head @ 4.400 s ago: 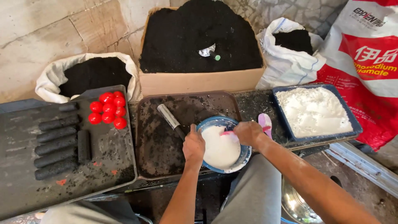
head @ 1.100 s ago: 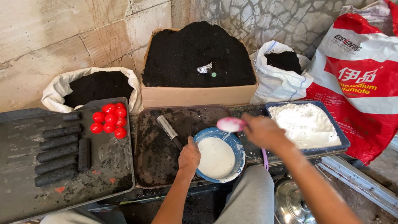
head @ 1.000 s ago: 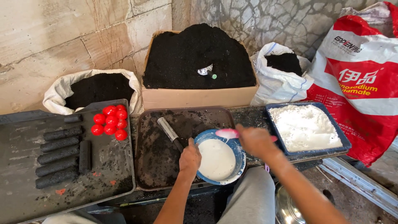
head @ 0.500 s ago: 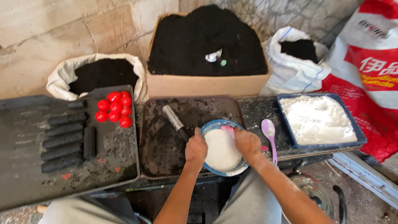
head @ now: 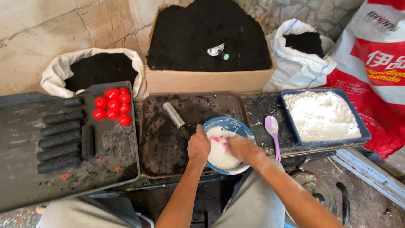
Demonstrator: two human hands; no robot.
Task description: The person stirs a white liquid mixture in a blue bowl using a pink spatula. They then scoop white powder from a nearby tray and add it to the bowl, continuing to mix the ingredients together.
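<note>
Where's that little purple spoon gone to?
In the head view the purple spoon lies on the dark tabletop right of centre, between the blue bowl and the blue tray of white powder.

Packages only: open brown cardboard box heaped with black powder, back centre. Open white woven sack at back left, second white sack at back right. Large red-and-white printed bag at far right.

red balls, black sticks, cardboard box
</note>
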